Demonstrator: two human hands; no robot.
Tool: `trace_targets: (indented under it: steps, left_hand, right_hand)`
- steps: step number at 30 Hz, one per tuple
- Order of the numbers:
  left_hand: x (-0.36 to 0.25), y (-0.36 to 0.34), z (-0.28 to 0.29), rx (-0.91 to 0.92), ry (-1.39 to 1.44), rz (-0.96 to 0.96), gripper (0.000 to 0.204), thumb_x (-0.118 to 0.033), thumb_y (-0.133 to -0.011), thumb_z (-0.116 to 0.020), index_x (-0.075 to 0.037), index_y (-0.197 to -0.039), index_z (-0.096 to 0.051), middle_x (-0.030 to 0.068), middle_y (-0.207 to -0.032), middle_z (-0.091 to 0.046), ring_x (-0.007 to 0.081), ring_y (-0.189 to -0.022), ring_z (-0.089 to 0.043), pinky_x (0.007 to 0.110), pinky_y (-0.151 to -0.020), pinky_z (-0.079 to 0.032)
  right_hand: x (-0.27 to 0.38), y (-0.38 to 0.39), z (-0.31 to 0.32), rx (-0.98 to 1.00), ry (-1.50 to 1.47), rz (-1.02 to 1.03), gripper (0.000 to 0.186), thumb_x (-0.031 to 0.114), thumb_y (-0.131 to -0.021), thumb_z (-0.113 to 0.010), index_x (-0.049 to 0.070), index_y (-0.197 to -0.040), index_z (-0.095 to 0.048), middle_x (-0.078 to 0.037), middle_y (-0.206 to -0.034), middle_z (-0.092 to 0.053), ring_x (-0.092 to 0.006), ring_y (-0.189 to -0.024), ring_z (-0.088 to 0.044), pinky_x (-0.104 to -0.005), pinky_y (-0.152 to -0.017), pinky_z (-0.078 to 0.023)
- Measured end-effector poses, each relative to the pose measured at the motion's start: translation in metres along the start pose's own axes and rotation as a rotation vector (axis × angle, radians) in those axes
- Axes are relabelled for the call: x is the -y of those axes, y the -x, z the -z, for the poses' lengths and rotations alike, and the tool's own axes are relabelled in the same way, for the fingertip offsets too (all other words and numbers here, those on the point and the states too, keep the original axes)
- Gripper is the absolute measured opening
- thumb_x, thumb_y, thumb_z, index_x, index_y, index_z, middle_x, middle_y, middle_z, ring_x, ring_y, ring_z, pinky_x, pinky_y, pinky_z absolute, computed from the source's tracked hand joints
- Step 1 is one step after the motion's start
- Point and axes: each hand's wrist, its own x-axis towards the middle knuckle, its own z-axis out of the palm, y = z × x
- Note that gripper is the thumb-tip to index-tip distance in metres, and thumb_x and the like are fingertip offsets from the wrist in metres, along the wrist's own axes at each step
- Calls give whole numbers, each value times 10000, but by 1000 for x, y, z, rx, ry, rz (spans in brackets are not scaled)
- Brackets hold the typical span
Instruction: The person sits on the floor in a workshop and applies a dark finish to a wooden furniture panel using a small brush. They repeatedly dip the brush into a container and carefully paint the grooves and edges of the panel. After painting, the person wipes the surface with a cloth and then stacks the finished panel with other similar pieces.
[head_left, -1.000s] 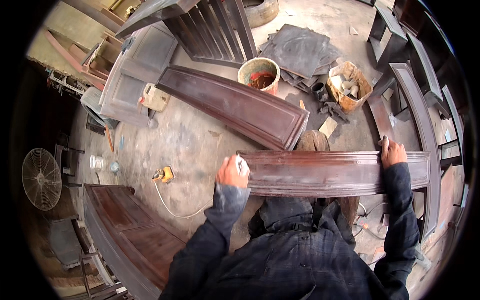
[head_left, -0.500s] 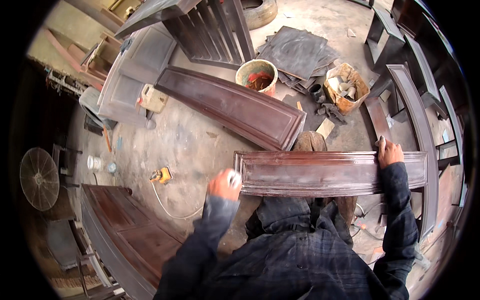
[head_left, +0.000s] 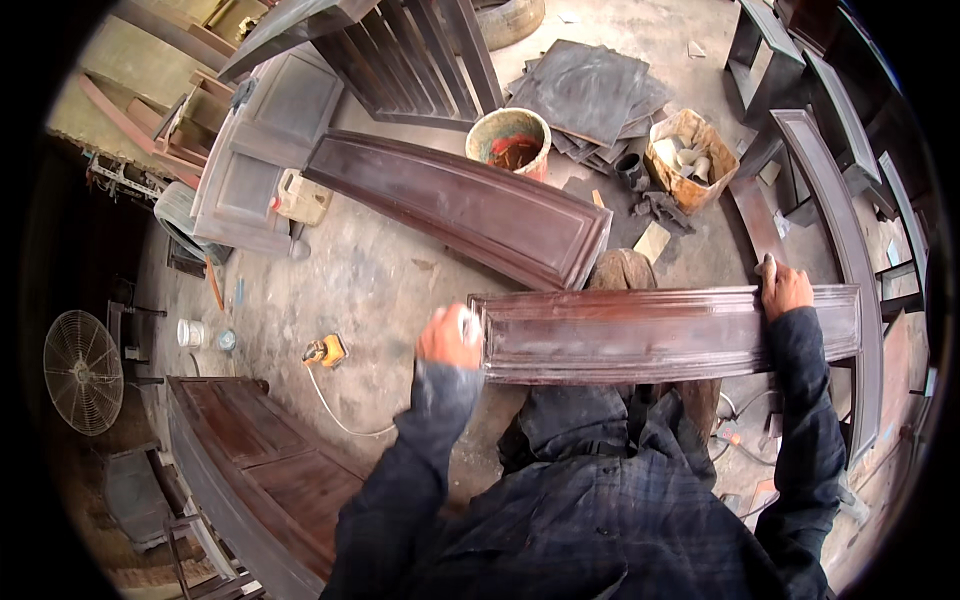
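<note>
A long dark-brown wooden panel (head_left: 620,338) with moulded edges lies crosswise in front of me, above my lap. Near its right end my right hand (head_left: 787,288) grips the panel, its thumb at the far edge. My left hand (head_left: 450,338) is closed at the panel's left end, against the moulding there. Something small and whitish shows at its fingers, too blurred to name. A block of wood (head_left: 622,268) shows just beyond the panel's far edge.
Another brown panel (head_left: 460,205) lies beyond. Around it are a bucket (head_left: 510,142), a torn carton (head_left: 692,160), stacked dark sheets (head_left: 585,90) and a jerrycan (head_left: 302,197). A yellow corded sander (head_left: 326,350) sits left, near a panelled board (head_left: 260,450) and a fan (head_left: 83,372).
My left hand has shifted slightly up along the panel's left end. The right hand keeps its grip. The whole view has moved a little.
</note>
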Motion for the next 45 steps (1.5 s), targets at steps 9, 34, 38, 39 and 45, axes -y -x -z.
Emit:
trace_targets:
  steps: [9, 34, 38, 39, 45]
  left_hand:
    - [1, 42, 26, 171, 48, -23, 158, -107, -772, -719, -74, -919, -673, 192, -849, -649, 400, -787, -647, 459, -682, -503]
    - [14, -52, 13, 77, 316, -430, 231, 45, -831, -603, -22, -1050, -632, 170, -948, -615, 377, -895, -604, 405, -804, -497]
    - [20, -54, 8, 93, 227, -597, 245, 66, -790, -636, -31, -1015, -640, 165, -949, -605, 377, -897, -575, 421, -806, -481]
    - [27, -56, 6, 95, 223, -649, 246, 66, -780, -652, -32, -1006, -644, 160, -945, -604, 373, -892, -575, 422, -800, -480]
    - [24, -62, -4, 58, 219, -804, 238, 58, -730, -706, -46, -941, -672, 118, -904, -611, 336, -873, -583, 420, -775, -475]
  right_hand:
    - [0, 1, 5, -31, 18, 17, 422, 341, -1035, -453, 84, -870, -745, -192, -799, -704, -434, -729, -650, -499, -786, -502]
    - [-3, 4, 2, -65, 80, 54, 428, 330, -1035, -449, 88, -840, -743, -176, -776, -707, -402, -739, -652, -463, -787, -493]
    - [5, 5, 5, -73, 84, 64, 420, 324, -1037, -447, 93, -840, -738, -169, -754, -702, -391, -717, -647, -452, -789, -484]
    - [6, 4, 5, -66, 77, 61, 421, 322, -1037, -446, 91, -839, -737, -171, -754, -702, -390, -717, -646, -450, -790, -483]
    - [9, 7, 10, -42, 85, 47, 419, 311, -1038, -442, 83, -842, -734, -180, -748, -697, -392, -719, -650, -445, -792, -481]
